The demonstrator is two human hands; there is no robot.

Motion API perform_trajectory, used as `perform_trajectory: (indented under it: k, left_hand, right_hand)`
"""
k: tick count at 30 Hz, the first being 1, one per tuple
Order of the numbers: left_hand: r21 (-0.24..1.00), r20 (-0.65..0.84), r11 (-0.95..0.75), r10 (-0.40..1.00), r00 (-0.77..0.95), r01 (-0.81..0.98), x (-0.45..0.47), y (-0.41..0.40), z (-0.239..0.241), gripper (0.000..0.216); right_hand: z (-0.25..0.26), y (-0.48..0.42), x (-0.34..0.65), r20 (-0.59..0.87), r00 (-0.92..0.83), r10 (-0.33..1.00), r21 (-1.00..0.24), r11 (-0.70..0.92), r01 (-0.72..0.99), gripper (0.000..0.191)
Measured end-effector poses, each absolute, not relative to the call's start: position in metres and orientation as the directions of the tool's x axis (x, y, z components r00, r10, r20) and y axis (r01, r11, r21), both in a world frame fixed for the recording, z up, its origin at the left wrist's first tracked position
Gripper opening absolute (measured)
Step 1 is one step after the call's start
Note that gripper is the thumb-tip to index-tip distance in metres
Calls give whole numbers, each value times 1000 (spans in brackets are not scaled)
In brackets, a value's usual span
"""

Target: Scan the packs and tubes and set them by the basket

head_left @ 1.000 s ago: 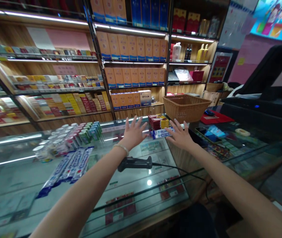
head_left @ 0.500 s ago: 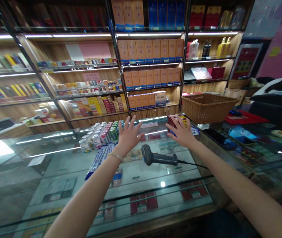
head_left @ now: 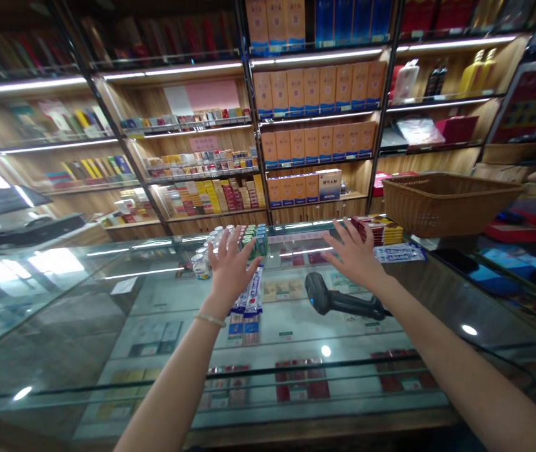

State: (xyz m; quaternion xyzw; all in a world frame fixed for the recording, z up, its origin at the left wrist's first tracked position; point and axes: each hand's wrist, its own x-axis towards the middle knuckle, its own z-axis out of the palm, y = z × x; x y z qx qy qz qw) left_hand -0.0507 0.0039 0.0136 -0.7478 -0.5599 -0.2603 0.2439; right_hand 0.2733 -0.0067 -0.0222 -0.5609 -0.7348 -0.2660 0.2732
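Note:
Fingers spread, my left hand hovers over the glass counter, holding nothing. It partly hides blue-and-white packets and rows of small bottles and tubes behind it. My right hand, also spread and holding nothing, is above the counter beside a stack of dark red and yellow packs. More blue-and-white sticks lie just to its right. Between and below my hands a dark grey barcode scanner lies on the glass, its handle end partly covered by my right forearm.
A brown wicker basket stands at the counter's back right. Dark phones lie in front of it. The glass counter holds boxes beneath its top. Behind it, shelves carry orange boxes, bottles and small packs.
The view has turned left, so the counter and shelves sit further right. My left hand now covers more of the bottles and packets. Both hands stay spread and hold nothing.

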Motion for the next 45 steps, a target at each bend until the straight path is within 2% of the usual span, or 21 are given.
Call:
perform_trajectory:
  k: [5, 13, 18, 21, 28, 33, 37, 45]
  left_hand:
    - [-46, 562, -154, 813, 153, 987, -65, -6, 14, 53]
    - [-29, 434, -157, 888, 154, 987, -86, -10, 19, 58]
    - [-41, 243, -104, 964, 111, 994, -101, -10, 17, 72]
    - [-53, 138, -111, 983, 117, 992, -106, -11, 16, 74]
    - [-15, 30, -192, 981, 192, 981, -101, -19, 15, 79]
    - [0, 9, -282, 959, 282, 959, -97, -22, 9, 88]
    - [-7, -47, -307, 951, 306, 952, -93, -25, 11, 85]
    - [-11, -73, -328, 943, 326, 945, -89, -26, 12, 87]
  right_hand:
    - [-36, -8, 269, 710, -232, 665, 101, 230, 968, 51]
    - [-37, -11, 266, 703, -267, 659, 129, 252, 959, 50]
    - [-24, -10, 246, 641, -343, 687, 156, 320, 934, 51]
    - [-19, -6, 231, 602, -387, 699, 163, 367, 916, 52]
    - [-10, 22, 194, 491, -516, 702, 196, 488, 851, 56]
    - [-7, 52, 157, 418, -689, 592, 310, 620, 721, 58]
    - [-11, 71, 135, 366, -780, 507, 415, 661, 625, 58]
    - [-24, 88, 117, 314, -848, 427, 486, 695, 530, 57]
